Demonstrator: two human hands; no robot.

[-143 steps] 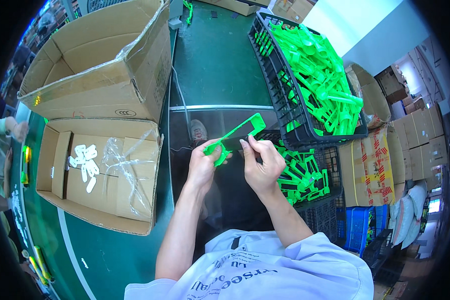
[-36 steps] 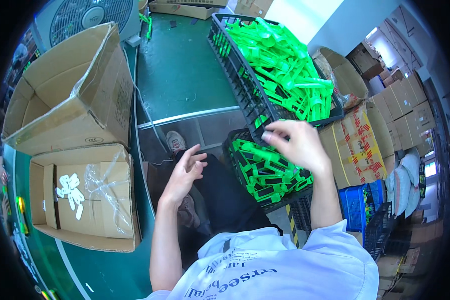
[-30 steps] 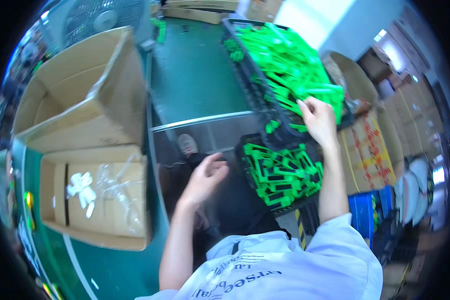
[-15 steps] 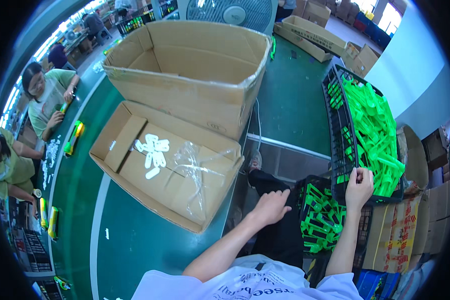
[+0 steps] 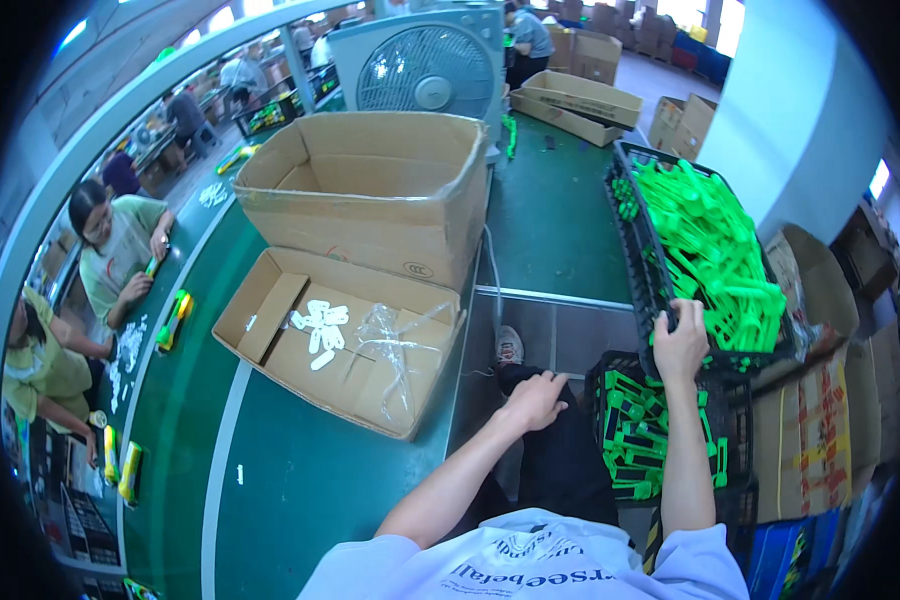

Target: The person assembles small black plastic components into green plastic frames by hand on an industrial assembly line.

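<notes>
My right hand [image 5: 681,342] is closed on the near rim of a black plastic crate [image 5: 638,262]. The crate is heaped with bright green plastic parts [image 5: 715,250], long-handled in shape. Over my dark-trousered knee lies my left hand [image 5: 537,400], fingers loosely bent and holding nothing. Lower down, beside my right leg, another black crate [image 5: 595,400] contains green parts with dark panels [image 5: 638,435]. The upper crate's near end overhangs this lower one.
On the green table [image 5: 300,480] at my left, a shallow carton [image 5: 370,415] holds white pieces [image 5: 322,325] and clear plastic. Behind it stand a deep carton [image 5: 370,230] and a fan [image 5: 432,80]. Two people sit across the table. A pale pillar [image 5: 800,130] rises at right.
The view has tilted up. The upper crate has shifted away from me with my right hand on its rim, and more of the lower crate shows. My left hand stays near my knee.
</notes>
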